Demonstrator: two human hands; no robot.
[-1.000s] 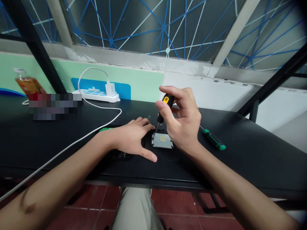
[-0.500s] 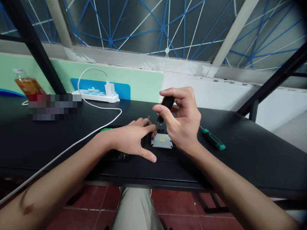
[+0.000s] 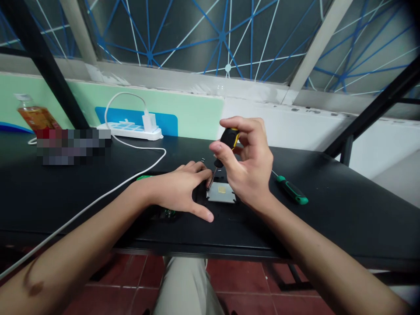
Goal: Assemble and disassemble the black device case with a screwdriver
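One screwdriver [image 3: 226,144] inside right hand [image 3: 249,170].

**The screwdriver handle turns**

The right hand [image 3: 249,166] has rolled the black and yellow screwdriver [image 3: 226,144] between its fingers. A second ago a yellow spot faced us. Then it was hidden. Now a yellow stripe shows by the first finger.

A black table [image 3: 344,210] stands against a pale green and white wall [image 3: 197,111]. Beyond the hands, windows [image 3: 183,35] carry blue and white taped lines. Below them, red floor tiles [image 3: 249,284] show. Black frame bars [image 3: 374,109] slant to the right.
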